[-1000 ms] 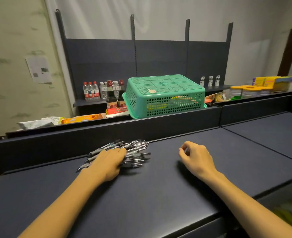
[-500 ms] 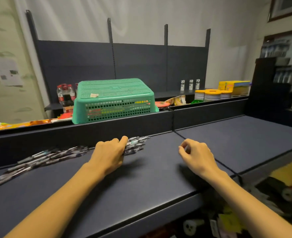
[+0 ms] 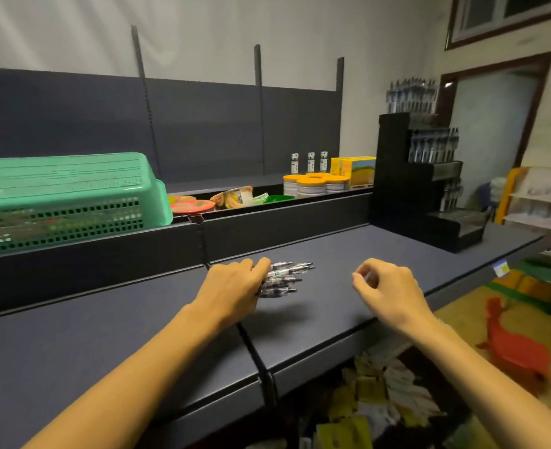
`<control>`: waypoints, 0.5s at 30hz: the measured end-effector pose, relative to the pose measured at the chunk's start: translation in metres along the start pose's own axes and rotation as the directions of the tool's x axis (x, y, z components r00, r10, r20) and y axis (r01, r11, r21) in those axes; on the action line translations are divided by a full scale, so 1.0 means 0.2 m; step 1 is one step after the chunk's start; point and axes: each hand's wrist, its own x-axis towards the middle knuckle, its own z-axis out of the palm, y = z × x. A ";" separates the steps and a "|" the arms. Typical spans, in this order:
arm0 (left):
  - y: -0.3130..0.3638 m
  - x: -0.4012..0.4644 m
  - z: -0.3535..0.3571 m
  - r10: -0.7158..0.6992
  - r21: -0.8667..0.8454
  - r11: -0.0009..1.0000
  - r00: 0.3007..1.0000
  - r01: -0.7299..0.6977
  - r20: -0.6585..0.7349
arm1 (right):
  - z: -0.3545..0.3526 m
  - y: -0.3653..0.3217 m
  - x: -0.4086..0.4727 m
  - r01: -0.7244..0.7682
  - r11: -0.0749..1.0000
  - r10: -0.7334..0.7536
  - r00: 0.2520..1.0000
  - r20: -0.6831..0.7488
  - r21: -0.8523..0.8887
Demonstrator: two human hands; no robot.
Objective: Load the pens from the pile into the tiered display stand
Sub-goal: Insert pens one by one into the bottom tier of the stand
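Observation:
My left hand (image 3: 233, 288) grips a bundle of pens (image 3: 285, 277), held just above the dark shelf top (image 3: 348, 254), tips pointing right. My right hand (image 3: 387, 288) hovers to the right of the bundle with its fingers loosely curled, and I cannot tell if anything is pinched in it. The black tiered display stand (image 3: 420, 186) stands at the far right end of the shelf. Its upper tiers hold several upright pens (image 3: 429, 147), and the lowest tier (image 3: 458, 220) looks bare. The pile the pens came from is out of view.
A green plastic basket (image 3: 67, 199) lies upside down on the raised ledge at left. Behind the ledge sit orange-lidded tubs (image 3: 313, 184), small bottles (image 3: 309, 162), a yellow box (image 3: 355, 170) and snack packs. A red chair (image 3: 513, 348) stands on the floor at right.
My left hand has carried a bundle of pens to the right along the shelf, leaving the rest of the pile behind. The view swung right and the display stand came into sight.

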 end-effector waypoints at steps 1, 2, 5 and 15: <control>0.05 0.07 0.03 0.013 -0.003 1.000 1.000 -0.013 -0.010 | -0.02 0.06 0.04 -0.004 1.000 0.004 1.000 0.003 -0.006; 0.09 0.15 0.07 0.024 -0.006 1.000 1.000 -0.024 -0.016 | -0.03 0.13 0.08 -0.005 1.000 0.005 1.000 0.008 -0.016; 0.22 0.36 0.18 0.043 -0.002 0.999 0.998 -0.043 -0.036 | -0.06 0.30 0.21 0.002 1.000 -0.002 1.000 0.005 -0.031; 0.52 0.94 0.49 0.107 -0.059 0.991 0.984 -0.116 -0.142 | -0.16 0.80 0.73 0.037 0.999 -0.037 0.999 0.005 -0.004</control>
